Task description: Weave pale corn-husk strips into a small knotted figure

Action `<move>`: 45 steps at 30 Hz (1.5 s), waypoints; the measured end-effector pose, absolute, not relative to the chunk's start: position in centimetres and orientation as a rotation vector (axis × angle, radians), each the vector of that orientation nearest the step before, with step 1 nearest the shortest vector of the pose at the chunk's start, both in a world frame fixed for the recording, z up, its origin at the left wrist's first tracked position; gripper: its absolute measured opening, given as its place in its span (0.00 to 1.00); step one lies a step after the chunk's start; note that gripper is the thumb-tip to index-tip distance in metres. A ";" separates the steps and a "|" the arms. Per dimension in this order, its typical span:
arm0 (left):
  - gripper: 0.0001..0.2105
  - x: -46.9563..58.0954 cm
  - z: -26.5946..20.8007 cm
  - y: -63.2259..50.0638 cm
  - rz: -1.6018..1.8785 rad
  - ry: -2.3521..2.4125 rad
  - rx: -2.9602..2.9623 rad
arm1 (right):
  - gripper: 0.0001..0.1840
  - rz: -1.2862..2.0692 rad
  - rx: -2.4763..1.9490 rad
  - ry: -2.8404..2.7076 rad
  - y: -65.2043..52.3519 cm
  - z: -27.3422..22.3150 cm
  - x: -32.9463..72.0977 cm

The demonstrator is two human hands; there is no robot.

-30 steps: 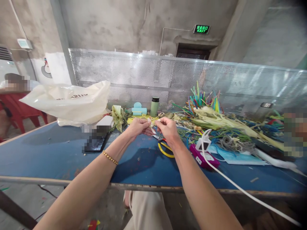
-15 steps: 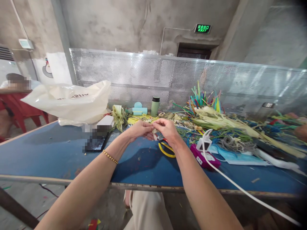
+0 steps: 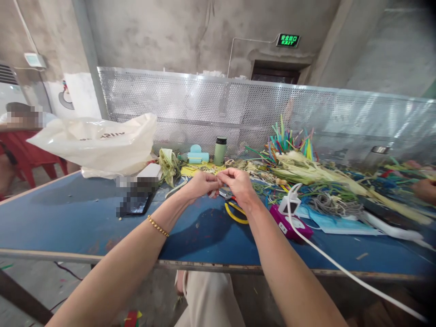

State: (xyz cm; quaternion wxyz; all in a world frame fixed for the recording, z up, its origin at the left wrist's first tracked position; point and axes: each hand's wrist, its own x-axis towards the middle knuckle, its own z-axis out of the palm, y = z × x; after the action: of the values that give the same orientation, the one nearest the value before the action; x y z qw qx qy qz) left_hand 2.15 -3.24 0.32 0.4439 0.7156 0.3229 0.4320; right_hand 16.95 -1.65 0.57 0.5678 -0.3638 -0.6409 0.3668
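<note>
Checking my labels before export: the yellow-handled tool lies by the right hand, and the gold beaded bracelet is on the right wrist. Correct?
Wrong wrist: the head view shows the gold beaded bracelet on the left wrist. The yellow-handled tool does lie by the right hand.

Beside the right hand (image 3: 236, 185), curved yellow tool handles (image 3: 233, 218) look smooth plastic. Left of the grip, a bulging cream plastic bag (image 3: 91, 147) gleams; beyond, perforated silver metal panelling (image 3: 163, 97) shines.
</note>
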 end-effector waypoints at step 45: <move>0.05 0.6 2.3 -3.4 1.205 0.764 1.578 | 0.14 1.108 -0.738 -1.530 -2.3 1.2 17.4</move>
State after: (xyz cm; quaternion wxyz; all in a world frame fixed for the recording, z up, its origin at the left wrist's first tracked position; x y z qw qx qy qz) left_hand 0.64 -3.43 2.27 0.4856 0.6483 0.3141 0.4952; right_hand 17.36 -2.34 1.21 0.5285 -0.3090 -0.6404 0.4638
